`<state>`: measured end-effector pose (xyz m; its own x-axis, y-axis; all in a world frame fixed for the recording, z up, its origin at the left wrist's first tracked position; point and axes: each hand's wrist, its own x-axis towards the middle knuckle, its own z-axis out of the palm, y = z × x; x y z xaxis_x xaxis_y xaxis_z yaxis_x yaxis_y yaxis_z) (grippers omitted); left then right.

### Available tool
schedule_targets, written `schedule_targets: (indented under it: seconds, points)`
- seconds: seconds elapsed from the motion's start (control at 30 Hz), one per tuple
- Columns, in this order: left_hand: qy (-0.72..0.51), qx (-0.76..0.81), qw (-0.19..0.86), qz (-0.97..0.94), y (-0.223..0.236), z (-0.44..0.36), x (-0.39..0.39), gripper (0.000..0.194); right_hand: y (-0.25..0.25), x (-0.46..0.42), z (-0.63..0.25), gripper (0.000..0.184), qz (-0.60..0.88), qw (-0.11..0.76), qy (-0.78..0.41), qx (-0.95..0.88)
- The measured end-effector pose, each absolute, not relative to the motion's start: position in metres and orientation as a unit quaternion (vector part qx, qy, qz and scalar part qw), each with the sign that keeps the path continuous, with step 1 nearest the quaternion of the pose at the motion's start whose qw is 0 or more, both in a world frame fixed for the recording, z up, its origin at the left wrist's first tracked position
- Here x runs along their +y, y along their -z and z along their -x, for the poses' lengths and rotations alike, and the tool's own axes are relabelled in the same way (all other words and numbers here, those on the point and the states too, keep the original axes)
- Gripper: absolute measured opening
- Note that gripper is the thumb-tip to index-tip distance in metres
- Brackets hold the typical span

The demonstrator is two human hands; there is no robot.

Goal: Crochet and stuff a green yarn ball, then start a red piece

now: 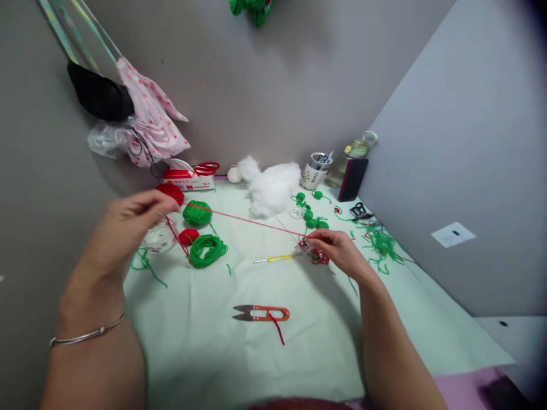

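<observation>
My left hand [128, 228] is raised at the left, fingers pinched on a red yarn strand [248, 220] that stretches taut across the table to my right hand [337, 249]. My right hand is closed on a small red crochet piece [318, 257] resting on the pale green table cover [256, 353]. A yellow-handled crochet hook [277, 258] lies just left of that hand. Orange thread snips [261, 312] lie nearer to me, with a short red thread beside them. A silver bangle [85, 335] sits on my left wrist.
Green yarn bundles [207, 249] and red yarn balls [188, 235] sit near my left hand. White stuffing [269, 187], small green balls [311, 217], a tin [315, 169], a dark phone [352, 179] and green yarn scraps [380, 244] lie toward the back right. Walls close in behind and right.
</observation>
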<state>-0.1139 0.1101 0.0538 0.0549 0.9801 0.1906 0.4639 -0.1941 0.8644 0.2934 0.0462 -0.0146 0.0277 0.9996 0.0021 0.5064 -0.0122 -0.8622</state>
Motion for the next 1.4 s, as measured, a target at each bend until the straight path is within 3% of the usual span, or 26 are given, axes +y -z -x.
schedule_targets:
  seconds: [0.1, 0.27, 0.33, 0.37, 0.47, 0.53, 0.63, 0.77, 0.9, 1.0, 1.1, 1.17, 1.27, 1.4]
  points:
    - [-0.578, 0.576, 0.184, -0.547, -0.056, 0.123, 0.109, 0.031, 0.013, 0.046, -0.311, 0.035, 0.643, 0.388, -0.318, -0.578]
    - [-0.446, 0.607, 0.071, -0.653, -0.053, 0.104, 0.112, 0.048, 0.006, 0.042, -0.287, 0.041, 0.628, 0.399, -0.345, -0.573]
    - [-0.461, 0.537, 0.099, -0.700, -0.049, 0.075, 0.104, 0.054, 0.005, 0.038, -0.259, 0.041, 0.593, 0.367, -0.396, -0.598]
    - [-0.426, 0.491, 0.168, -0.741, -0.047, 0.058, 0.098, 0.049, 0.004, 0.037, -0.245, 0.041, 0.573, 0.351, -0.419, -0.610]
    - [-0.224, 0.320, 0.416, -0.821, -0.038, 0.010, 0.079, 0.033, 0.003, 0.031, -0.217, 0.043, 0.488, 0.320, -0.515, -0.628]
    - [-0.112, 0.270, 0.511, -0.808, -0.034, -0.004, 0.076, 0.027, 0.002, 0.029, -0.218, 0.045, 0.467, 0.310, -0.533, -0.633]
    - [-0.132, 0.328, 0.463, -0.813, -0.034, 0.018, 0.090, 0.027, 0.005, 0.030, -0.243, 0.043, 0.494, 0.276, -0.509, -0.648]
    - [-0.300, 0.580, 0.198, -0.731, -0.039, 0.092, 0.120, 0.028, 0.009, 0.036, -0.278, 0.038, 0.569, 0.255, -0.430, -0.653]
    - [-0.321, 0.607, 0.063, -0.724, -0.038, 0.111, 0.131, 0.021, 0.009, 0.035, -0.273, 0.035, 0.617, 0.275, -0.382, -0.631]
    - [-0.355, 0.487, 0.161, -0.782, -0.031, 0.061, 0.112, 0.026, 0.008, 0.031, -0.250, 0.034, 0.570, 0.291, -0.451, -0.622]
    - [-0.212, 0.355, 0.417, -0.809, -0.021, 0.001, 0.086, 0.030, 0.008, 0.028, -0.234, 0.035, 0.508, 0.310, -0.524, -0.609]
    - [-0.110, 0.288, 0.495, -0.812, -0.017, -0.017, 0.079, 0.027, 0.008, 0.027, -0.235, 0.036, 0.492, 0.315, -0.542, -0.605]
    - [-0.125, 0.325, 0.454, -0.820, -0.023, 0.000, 0.088, 0.032, 0.008, 0.029, -0.249, 0.033, 0.502, 0.295, -0.531, -0.616]
    - [-0.299, 0.522, 0.278, -0.749, -0.037, 0.069, 0.117, 0.030, 0.006, 0.034, -0.275, 0.032, 0.547, 0.289, -0.466, -0.633]
